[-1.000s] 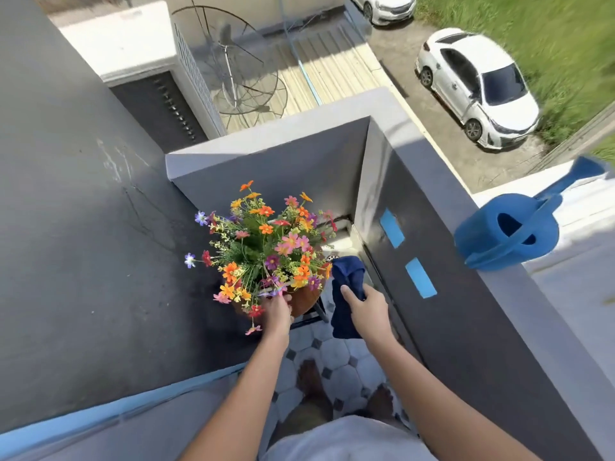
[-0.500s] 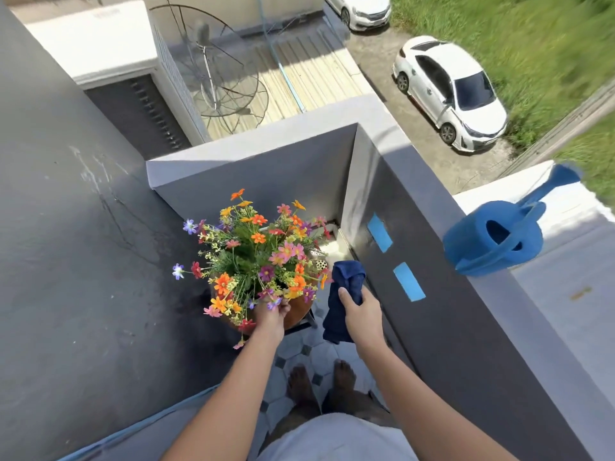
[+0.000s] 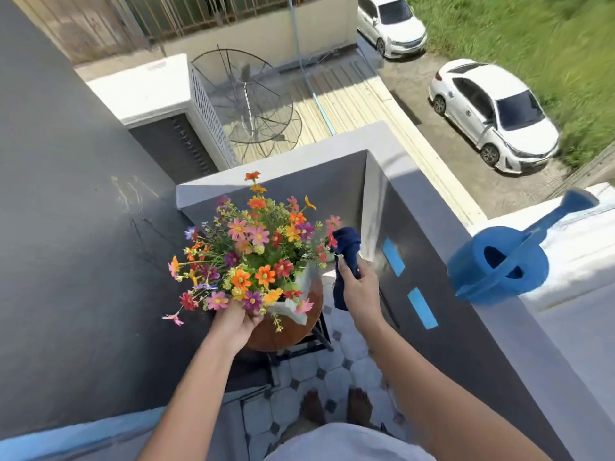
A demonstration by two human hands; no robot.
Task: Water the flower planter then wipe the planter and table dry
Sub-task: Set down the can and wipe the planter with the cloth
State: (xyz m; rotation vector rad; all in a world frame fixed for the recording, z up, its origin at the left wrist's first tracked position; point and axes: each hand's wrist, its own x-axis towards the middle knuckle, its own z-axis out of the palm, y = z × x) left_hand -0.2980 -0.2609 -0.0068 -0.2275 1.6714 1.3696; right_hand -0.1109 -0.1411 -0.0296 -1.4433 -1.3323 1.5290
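Your right hand [image 3: 357, 287] has its grip clamped on the dark blue cloth [image 3: 346, 257], which hangs vertically just beside the planter [image 3: 293, 324]. The pot's right flank lies directly to the left of that cloth, so the right hand is the nearer one for wiping. Your left hand [image 3: 234, 322] has its grip wrapped on the near rim under the flowers [image 3: 256, 254], steadying it. The desk [image 3: 299, 349] sits below, mostly hidden. The watering can [image 3: 499, 264] is parked on the wall ledge, well apart to the right.

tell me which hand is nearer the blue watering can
Right. The right hand, gripping the dark blue cloth, is between the planter and the watering can; the left hand holds the planter's far side.
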